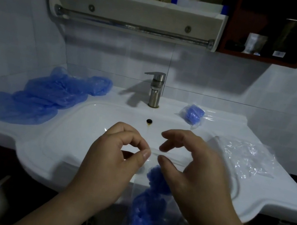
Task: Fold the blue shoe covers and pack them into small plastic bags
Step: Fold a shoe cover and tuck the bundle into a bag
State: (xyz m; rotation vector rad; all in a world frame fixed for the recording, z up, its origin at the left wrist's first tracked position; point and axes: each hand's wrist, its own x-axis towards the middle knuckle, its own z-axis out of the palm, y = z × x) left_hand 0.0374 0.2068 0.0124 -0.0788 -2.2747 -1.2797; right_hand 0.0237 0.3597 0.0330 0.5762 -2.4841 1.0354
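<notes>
Head view — left hand (114,157) pinches plastic bag (148,216) top.

Dim bluish light, hard shadow beside the faucet (156,90), soft focus, bowed edges.

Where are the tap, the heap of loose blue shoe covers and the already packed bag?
tap (156,91): head view, on its upright steel body.
heap of loose shoe covers (43,98): head view, middle of the heap.
packed bag (193,113): head view, on the blue bundle inside.
</notes>
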